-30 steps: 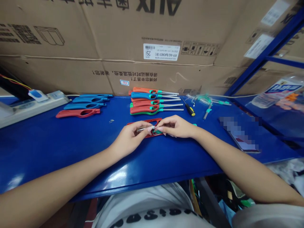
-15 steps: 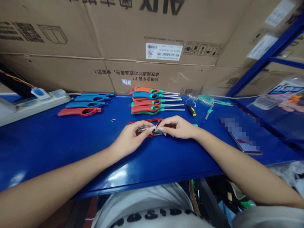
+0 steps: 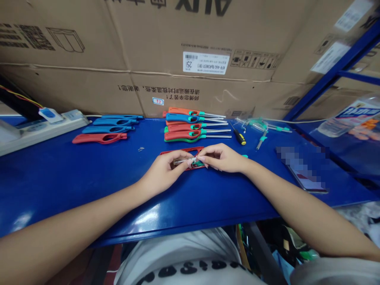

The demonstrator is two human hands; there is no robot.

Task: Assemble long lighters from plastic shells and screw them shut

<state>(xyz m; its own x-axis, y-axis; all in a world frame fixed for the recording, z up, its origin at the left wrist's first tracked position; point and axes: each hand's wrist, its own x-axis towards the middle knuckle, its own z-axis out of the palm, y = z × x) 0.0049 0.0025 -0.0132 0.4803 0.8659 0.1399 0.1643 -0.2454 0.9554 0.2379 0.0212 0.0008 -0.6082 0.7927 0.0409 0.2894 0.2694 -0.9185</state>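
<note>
Fingers and thumb of my left hand (image 3: 164,170) are closed around a clear, tube-like lighter fuel tank (image 3: 179,161). My right hand (image 3: 224,158) pinches at the tank's white end; any small piece between its fingertips is too small to make out. Under both hands lies a red lighter casing half (image 3: 192,150), its loop-shaped trigger opening partly covered. A green part (image 3: 199,163) and thin wires show inside the casing, just below my right fingertips.
Several assembled lighters (image 3: 182,135) with metal stems lie behind my hands. Blue and red handle shells (image 3: 99,137) are at left, near a power strip (image 3: 59,126). To the right are a screwdriver (image 3: 239,136), clear and green parts (image 3: 261,140), a phone (image 3: 303,170) and a plastic jug (image 3: 341,118).
My right fingertips have shifted slightly at the tank's white end, and more of the green part shows. My left hand keeps its hold on the tank.
</note>
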